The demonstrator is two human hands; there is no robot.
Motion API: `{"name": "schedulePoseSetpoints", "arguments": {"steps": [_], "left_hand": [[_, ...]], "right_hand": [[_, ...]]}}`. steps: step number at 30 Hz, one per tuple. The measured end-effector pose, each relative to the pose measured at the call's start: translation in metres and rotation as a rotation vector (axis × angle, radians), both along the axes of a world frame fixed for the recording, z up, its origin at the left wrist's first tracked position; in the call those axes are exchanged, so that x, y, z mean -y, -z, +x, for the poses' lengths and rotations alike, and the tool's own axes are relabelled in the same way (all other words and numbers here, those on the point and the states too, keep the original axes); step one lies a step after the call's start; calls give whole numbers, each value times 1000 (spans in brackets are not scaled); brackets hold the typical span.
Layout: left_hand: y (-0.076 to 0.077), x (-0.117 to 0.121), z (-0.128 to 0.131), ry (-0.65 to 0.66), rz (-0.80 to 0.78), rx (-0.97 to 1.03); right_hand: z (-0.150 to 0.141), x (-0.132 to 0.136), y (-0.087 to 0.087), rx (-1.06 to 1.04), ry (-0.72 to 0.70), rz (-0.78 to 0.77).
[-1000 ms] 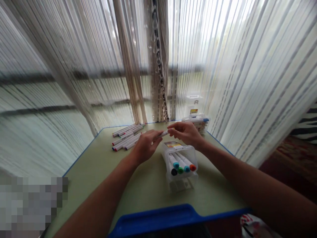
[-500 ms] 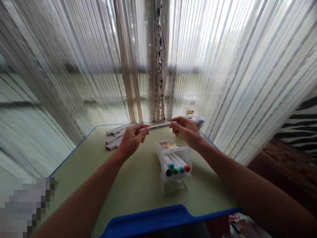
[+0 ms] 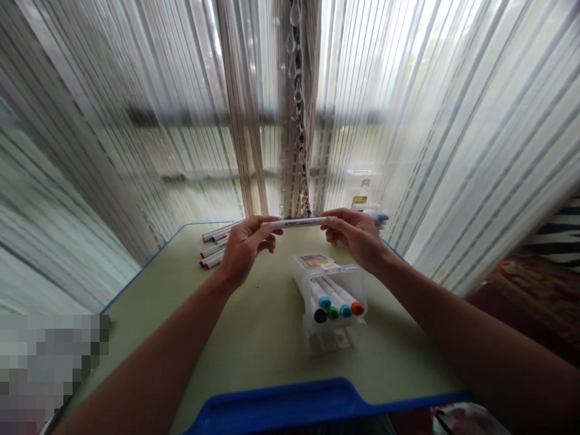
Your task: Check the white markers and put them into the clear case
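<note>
A white marker (image 3: 301,223) is held level above the far half of the table, one end in each hand. My left hand (image 3: 248,244) pinches its left end between thumb and fingers. My right hand (image 3: 356,237) grips the right end the same way. Below and slightly right lies an open clear plastic case (image 3: 299,278) with several markers (image 3: 338,297) inside, their black, green, teal and orange ends facing me. Behind my left hand lie several loose white markers (image 3: 212,248) with coloured ends, partly hidden by that hand.
The pale green table (image 3: 254,344) has a blue rim and a blue tray ledge (image 3: 276,402) at the near edge. Another clear case (image 3: 369,211) with markers stands at the far right corner. String curtains (image 3: 181,121) hang right behind the table.
The marker has turned from a slight slant to nearly level, still in both hands. The whole view has shifted a little, so the table and case appear farther right.
</note>
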State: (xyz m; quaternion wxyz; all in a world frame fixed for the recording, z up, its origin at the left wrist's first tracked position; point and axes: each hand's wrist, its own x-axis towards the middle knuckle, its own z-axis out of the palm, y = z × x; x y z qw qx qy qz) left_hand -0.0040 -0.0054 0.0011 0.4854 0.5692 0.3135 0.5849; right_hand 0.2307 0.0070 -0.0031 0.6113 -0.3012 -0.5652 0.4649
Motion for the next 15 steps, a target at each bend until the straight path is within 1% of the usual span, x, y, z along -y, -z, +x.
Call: {"name": "schedulePoseSetpoints", "arguments": {"steps": [6, 15], "left_hand": [[3, -2, -1, -38, 44, -80], [-1, 2, 1, -94, 87, -160]], "right_hand": [[-1, 2, -1, 33, -5, 7], [-1, 1, 4, 85, -6, 76]]}}
